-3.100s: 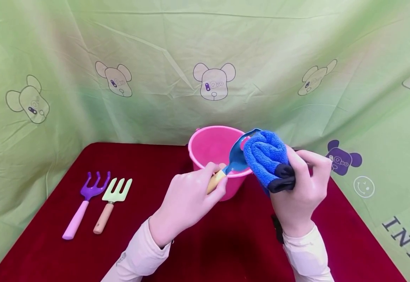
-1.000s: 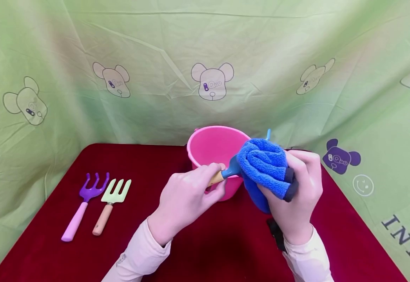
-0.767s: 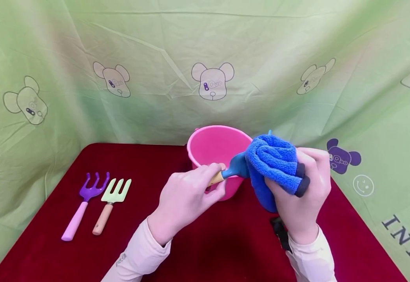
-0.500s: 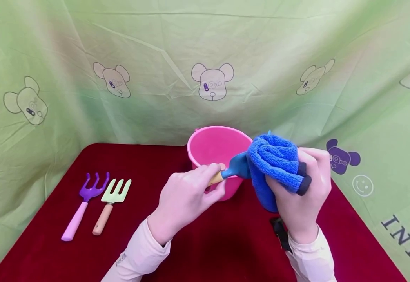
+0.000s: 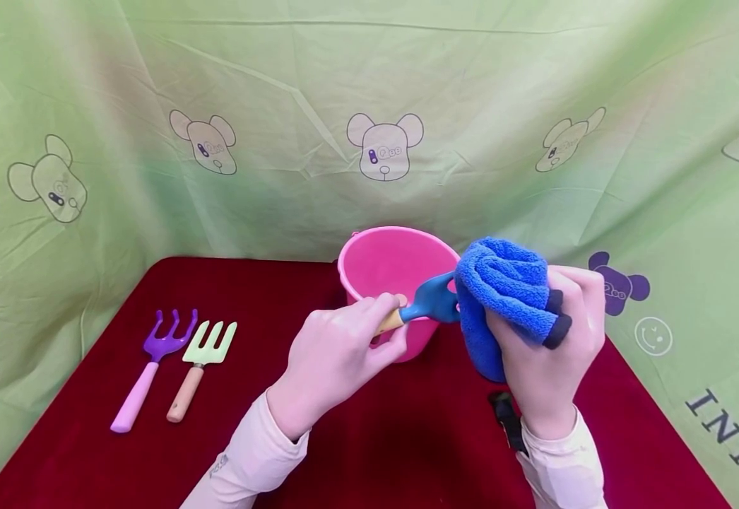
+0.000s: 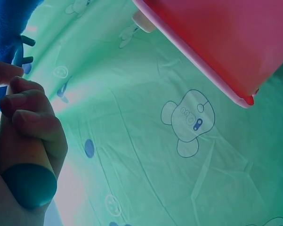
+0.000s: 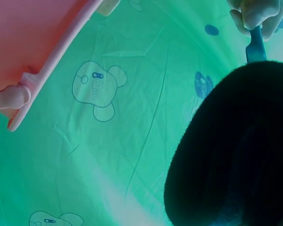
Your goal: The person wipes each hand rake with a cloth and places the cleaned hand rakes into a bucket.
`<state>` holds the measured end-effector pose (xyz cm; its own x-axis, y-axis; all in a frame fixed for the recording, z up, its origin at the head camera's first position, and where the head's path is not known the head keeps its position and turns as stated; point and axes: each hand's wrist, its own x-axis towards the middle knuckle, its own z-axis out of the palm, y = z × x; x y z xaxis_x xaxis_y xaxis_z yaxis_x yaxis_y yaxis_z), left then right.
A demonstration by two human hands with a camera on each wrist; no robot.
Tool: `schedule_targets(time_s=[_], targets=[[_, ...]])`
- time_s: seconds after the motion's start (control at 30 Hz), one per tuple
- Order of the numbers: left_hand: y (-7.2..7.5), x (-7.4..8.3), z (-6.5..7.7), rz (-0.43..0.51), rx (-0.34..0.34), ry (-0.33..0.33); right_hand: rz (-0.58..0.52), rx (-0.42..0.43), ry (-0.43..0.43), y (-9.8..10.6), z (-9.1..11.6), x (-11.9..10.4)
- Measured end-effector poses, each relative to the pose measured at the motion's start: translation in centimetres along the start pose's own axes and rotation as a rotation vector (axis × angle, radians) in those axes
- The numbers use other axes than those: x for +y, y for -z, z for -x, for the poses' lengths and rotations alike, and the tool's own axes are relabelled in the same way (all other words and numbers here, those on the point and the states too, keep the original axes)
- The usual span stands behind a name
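In the head view my left hand grips the wooden handle of a blue hand rake, which slants up to the right in front of the bucket. A folded blue towel with a dark edge is held in my right hand and wraps the rake's tined end. Two tine tips poke out past the towel in the left wrist view, where my curled left fingers show on the handle. The right wrist view has the towel as a dark mass hiding most of the rake head.
A pink bucket stands behind the hands. On the red-covered table at left lie a purple rake with a pink handle and a pale green fork with a wooden handle. Green printed cloth hangs around the table.
Over the last second the towel and my right hand have shifted right along the rake, uncovering more of its blue head. My left hand has stayed nearly still on the handle.
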<state>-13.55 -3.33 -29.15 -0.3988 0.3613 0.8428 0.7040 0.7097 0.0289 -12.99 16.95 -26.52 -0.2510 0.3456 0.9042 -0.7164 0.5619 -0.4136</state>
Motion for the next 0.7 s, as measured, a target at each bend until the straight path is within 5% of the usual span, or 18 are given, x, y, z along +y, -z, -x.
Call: schedule_targets(time_s=[0.7], targets=[[0.0,0.14,0.03,0.025,-0.03,0.046,0.001,0.021,0.014,-0.06,-0.01,-0.1]])
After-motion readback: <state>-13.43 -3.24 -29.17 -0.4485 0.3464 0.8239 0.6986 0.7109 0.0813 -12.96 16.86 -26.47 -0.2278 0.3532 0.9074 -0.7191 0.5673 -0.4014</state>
